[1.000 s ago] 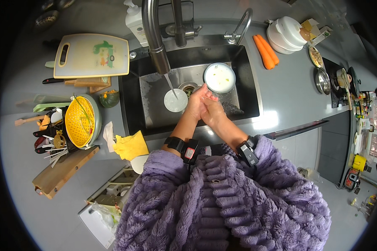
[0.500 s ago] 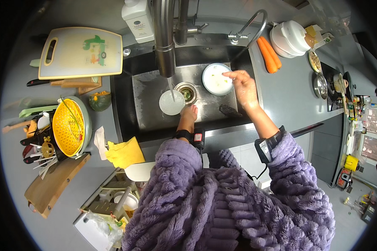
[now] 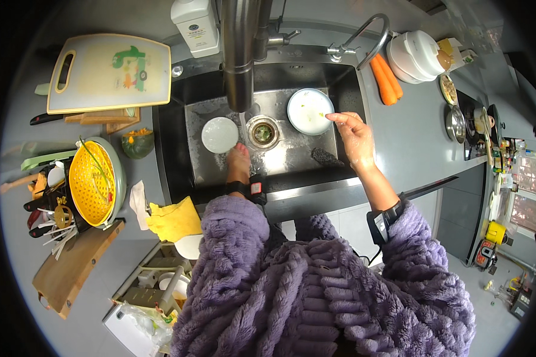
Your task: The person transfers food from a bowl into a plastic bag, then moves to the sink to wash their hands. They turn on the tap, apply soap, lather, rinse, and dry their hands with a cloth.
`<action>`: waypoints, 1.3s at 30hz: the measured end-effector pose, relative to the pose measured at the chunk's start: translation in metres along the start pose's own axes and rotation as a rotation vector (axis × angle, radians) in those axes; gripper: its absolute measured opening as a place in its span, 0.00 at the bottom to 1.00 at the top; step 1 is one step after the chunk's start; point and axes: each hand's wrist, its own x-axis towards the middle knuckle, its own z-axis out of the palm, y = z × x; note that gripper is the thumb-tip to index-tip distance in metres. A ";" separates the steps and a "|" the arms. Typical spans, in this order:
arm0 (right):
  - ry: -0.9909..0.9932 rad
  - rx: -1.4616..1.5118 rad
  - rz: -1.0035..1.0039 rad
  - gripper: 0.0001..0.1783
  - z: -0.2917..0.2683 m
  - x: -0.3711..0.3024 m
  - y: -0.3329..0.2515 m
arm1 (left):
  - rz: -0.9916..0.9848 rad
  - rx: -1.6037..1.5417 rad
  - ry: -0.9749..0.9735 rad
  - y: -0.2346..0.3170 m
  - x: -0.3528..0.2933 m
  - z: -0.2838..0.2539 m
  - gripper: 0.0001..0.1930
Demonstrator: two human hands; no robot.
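Inside the dark sink [image 3: 205, 178], my left hand [image 3: 238, 159] grips the lower right rim of a round white dish [image 3: 219, 135]. The dish sits left of the thin water stream falling from the faucet [image 3: 239, 71]. To the right of the drain [image 3: 262, 132] rests a white plate [image 3: 307, 110] with small pale and green scraps on it. My right hand [image 3: 354, 135], wet, hovers at the plate's right edge. Its fingers are loosely bent, the index finger reaching out left, and I see nothing held. Below the plate lies a dark scouring pad [image 3: 326, 157].
Two carrots [image 3: 385, 80] and a white lidded pot [image 3: 415, 55] are on the right counter. On the left stand a cutting board [image 3: 110, 72], a cut pumpkin [image 3: 138, 143] and a yellow colander [image 3: 93, 183]. A yellow cloth [image 3: 174, 219] hangs at the front edge.
My left hand has moved left with the white dish, out from under the water stream. My right hand has shifted slightly right and down, while the plate stays in place.
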 end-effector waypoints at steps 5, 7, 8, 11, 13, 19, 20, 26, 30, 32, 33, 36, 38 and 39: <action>-0.023 0.055 0.002 0.16 0.018 -0.011 0.018 | 0.030 0.082 0.132 0.035 -0.002 0.020 0.19; -0.138 0.107 0.003 0.16 0.034 -0.020 0.022 | -0.050 0.066 0.113 0.036 0.002 0.028 0.15; -0.193 0.138 0.026 0.16 0.045 -0.026 0.024 | -0.080 0.082 0.094 0.033 0.005 0.031 0.13; -0.264 0.325 0.139 0.17 0.084 -0.047 0.031 | -0.145 0.198 -0.039 0.012 0.006 0.030 0.06; -0.335 0.270 0.298 0.20 0.114 -0.058 0.044 | -0.218 0.249 -0.237 -0.008 -0.008 0.024 0.05; -0.071 -0.034 0.294 0.27 0.195 -0.034 0.137 | -0.443 0.224 -0.622 -0.062 -0.096 0.044 0.14; -0.049 -0.209 0.174 0.26 0.204 -0.031 0.151 | -0.375 0.259 -0.525 -0.056 -0.106 0.045 0.14; -0.240 -1.410 -0.060 0.26 0.221 -0.060 0.161 | -0.265 0.427 -0.530 -0.039 -0.126 0.045 0.24; -0.390 -0.789 0.122 0.25 0.209 -0.051 0.112 | -0.234 0.438 -0.405 -0.034 -0.131 0.043 0.25; -0.366 -0.002 0.304 0.26 0.187 -0.044 0.095 | -0.300 0.355 -0.559 -0.032 -0.137 0.044 0.23; -0.715 -0.675 -0.065 0.28 0.172 -0.031 0.094 | -0.311 0.394 -0.555 -0.033 -0.141 0.046 0.23; -0.523 -0.681 0.260 0.18 0.149 -0.018 0.091 | -0.270 0.785 -0.515 -0.034 -0.150 0.052 0.21; -0.256 -0.642 -0.197 0.13 0.148 -0.022 0.093 | -0.285 0.880 -0.424 -0.031 -0.152 0.059 0.16; -0.519 -0.629 -0.017 0.15 0.152 -0.028 0.093 | -0.292 0.909 -0.420 -0.030 -0.152 0.060 0.14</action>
